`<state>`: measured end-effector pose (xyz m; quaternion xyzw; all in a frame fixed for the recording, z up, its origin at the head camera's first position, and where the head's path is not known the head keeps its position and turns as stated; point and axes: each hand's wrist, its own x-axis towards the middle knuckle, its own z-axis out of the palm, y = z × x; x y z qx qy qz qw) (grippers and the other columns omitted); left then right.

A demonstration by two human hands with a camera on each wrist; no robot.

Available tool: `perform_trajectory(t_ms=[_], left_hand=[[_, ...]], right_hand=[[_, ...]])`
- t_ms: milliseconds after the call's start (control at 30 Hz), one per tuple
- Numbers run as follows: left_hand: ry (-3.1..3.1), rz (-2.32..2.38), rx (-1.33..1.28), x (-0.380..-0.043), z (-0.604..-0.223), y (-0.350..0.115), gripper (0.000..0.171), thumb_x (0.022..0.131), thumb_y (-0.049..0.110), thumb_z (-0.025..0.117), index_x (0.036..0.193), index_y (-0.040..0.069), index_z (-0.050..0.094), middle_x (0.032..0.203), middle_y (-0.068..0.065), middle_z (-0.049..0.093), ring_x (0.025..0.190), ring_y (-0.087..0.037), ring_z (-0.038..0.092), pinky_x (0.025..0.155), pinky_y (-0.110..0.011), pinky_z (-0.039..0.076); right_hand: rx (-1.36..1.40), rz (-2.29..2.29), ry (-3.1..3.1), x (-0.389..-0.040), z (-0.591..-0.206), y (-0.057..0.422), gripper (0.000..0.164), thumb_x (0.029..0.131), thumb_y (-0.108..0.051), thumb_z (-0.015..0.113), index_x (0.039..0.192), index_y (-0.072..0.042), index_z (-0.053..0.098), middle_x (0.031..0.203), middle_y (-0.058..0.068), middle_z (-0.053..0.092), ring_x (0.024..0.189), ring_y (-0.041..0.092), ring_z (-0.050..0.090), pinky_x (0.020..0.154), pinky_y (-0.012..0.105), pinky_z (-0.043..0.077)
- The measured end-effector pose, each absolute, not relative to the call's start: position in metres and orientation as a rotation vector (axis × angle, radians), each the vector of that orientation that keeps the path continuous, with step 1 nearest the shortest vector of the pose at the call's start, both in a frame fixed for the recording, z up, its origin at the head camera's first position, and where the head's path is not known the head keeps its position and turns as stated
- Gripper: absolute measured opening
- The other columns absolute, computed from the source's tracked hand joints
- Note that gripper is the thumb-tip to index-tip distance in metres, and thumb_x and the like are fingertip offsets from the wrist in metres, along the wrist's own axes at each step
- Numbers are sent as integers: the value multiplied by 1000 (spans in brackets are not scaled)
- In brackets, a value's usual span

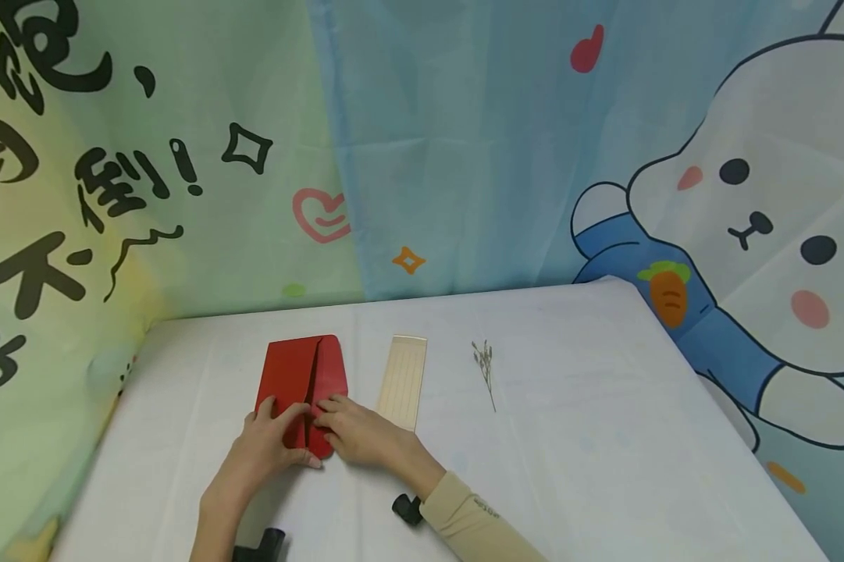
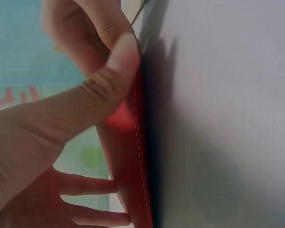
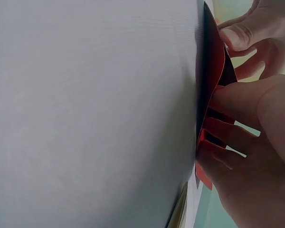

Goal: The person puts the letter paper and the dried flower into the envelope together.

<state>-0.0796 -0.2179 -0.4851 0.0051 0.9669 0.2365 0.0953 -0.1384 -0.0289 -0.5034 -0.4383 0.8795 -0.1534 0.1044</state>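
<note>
A red paper envelope point(image 1: 288, 371) lies on the white table, its flap point(image 1: 332, 365) folded out to the right and a dark gap showing along the opening. My left hand point(image 1: 263, 445) grips the near end of the envelope, with the thumb at its near edge and the index finger by the opening. In the left wrist view that thumb point(image 2: 118, 61) presses against the red edge. My right hand point(image 1: 365, 433) comes from the right, its extended fingers resting on the flap. The right wrist view has the right fingers point(image 3: 228, 135) laid across the red paper point(image 3: 213, 71), which bends upward.
Right of the envelope lies a cream, lined paper strip point(image 1: 403, 378), partly behind the right hand. Farther right is a small dried flower sprig point(image 1: 485, 367). A printed curtain point(image 1: 450, 156) hangs behind the white table point(image 1: 569, 437).
</note>
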Motion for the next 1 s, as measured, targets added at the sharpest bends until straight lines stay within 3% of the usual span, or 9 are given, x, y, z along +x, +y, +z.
perform_trajectory(t_ms=[300,667,833,1000], left_hand=[[2878,696,16,-81,-484,-215,75,69,41,94,134,21,62,146,-36,40,127,-62,43,81,-69,54],[2896,689,28,-81,-487,-215,74,67,41,95,131,20,64,141,-33,44,122,-59,46,78,-64,57],[2906,702,30,-81,-487,-215,74,67,39,96,130,20,64,140,-33,44,121,-58,46,78,-61,58],[2912,720,28,-79,-487,-215,74,66,38,96,130,20,64,138,-31,45,120,-56,47,78,-60,58]], right_hand=[[-1280,-459,2604,-137,-502,-27,34,102,-13,61,136,-11,67,154,8,53,145,23,46,118,30,39],[-1150,-531,2745,-127,-498,-13,34,100,-21,67,133,-15,68,151,11,55,138,24,54,108,35,51],[-1094,-589,2861,-124,-498,-3,35,98,-24,69,131,-12,67,141,11,62,127,24,61,103,35,53],[-949,-691,2981,-122,-498,4,40,96,-28,74,130,-10,66,125,7,63,107,20,62,85,29,55]])
